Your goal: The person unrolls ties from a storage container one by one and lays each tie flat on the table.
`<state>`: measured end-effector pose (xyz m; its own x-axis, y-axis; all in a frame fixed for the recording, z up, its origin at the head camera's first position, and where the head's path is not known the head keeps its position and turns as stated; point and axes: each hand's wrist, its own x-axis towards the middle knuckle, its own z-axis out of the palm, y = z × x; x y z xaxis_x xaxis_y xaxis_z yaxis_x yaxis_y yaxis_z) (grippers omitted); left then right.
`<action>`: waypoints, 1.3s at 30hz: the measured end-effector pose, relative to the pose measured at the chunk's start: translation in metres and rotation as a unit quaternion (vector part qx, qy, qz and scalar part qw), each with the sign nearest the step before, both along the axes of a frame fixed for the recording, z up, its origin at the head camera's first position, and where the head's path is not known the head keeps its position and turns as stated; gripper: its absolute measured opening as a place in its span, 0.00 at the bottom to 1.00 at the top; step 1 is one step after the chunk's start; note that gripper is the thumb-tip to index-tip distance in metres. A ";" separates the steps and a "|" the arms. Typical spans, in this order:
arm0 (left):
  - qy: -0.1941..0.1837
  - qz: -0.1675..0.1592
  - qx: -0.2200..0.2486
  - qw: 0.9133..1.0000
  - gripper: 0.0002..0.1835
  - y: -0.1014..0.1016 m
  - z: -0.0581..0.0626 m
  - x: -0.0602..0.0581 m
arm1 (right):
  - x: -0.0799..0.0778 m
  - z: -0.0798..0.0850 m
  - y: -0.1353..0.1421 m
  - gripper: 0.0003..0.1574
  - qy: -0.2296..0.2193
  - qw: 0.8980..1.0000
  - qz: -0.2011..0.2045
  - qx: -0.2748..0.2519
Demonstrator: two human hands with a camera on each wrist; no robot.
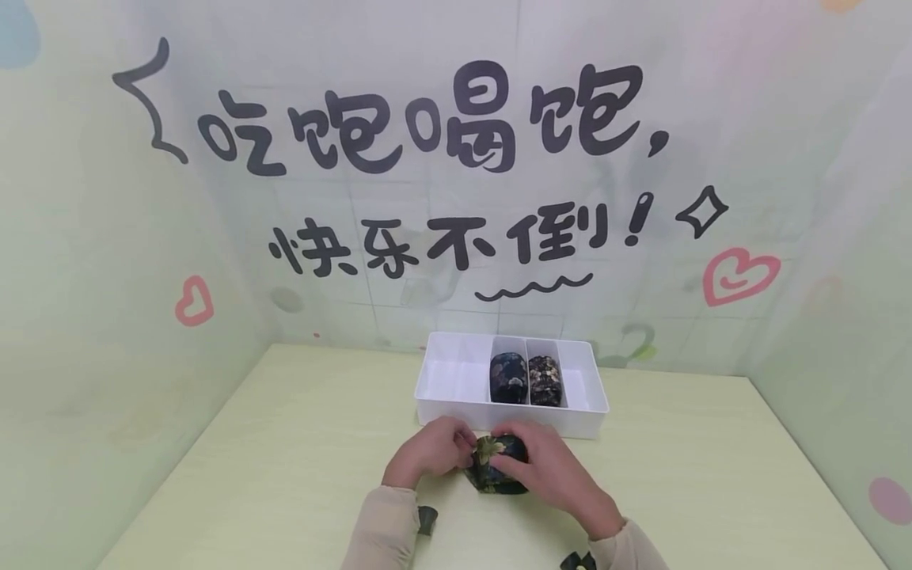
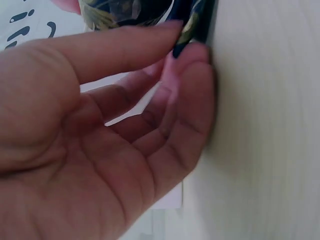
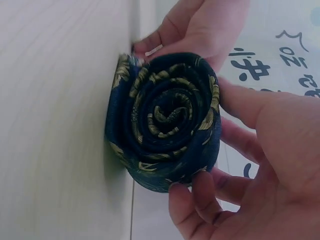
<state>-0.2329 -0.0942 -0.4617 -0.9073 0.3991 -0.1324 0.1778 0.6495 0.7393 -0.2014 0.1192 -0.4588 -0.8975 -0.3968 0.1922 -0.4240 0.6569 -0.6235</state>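
A dark blue necktie [image 1: 503,475] with gold flowers is wound into a thick roll on the table, in front of the white box. My right hand [image 1: 552,467] grips the roll, thumb on one side and fingers on the other. In the right wrist view, the coiled layers of the necktie [image 3: 167,117] face the camera, and a loose flap stands off the roll along the table. Between thumb and fingers, my left hand [image 2: 115,115] pinches the edge of that loose end. The fingers behind the roll are partly hidden in the head view.
Just behind the hands stands a white divided box [image 1: 456,412]. Its middle compartments hold a dark blue floral roll [image 1: 509,378] and a black-and-beige floral roll [image 1: 545,380]. Small dark objects show beside the left sleeve [image 1: 385,526] and the right sleeve [image 1: 630,550]. Printed walls enclose the table.
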 end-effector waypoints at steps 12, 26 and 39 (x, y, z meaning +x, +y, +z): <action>-0.014 0.007 0.004 1.000 0.09 -0.002 -0.001 -0.002 | 0.005 -0.004 -0.006 0.18 0.031 0.999 -0.037 0.007; -0.008 -0.029 0.018 0.999 0.09 -0.005 -0.003 -0.003 | 0.010 -0.001 -0.003 0.11 0.088 0.996 -0.002 0.027; -0.032 -0.011 0.019 0.999 0.09 -0.007 -0.004 -0.002 | 0.005 -0.001 0.008 0.20 0.131 0.990 0.024 0.041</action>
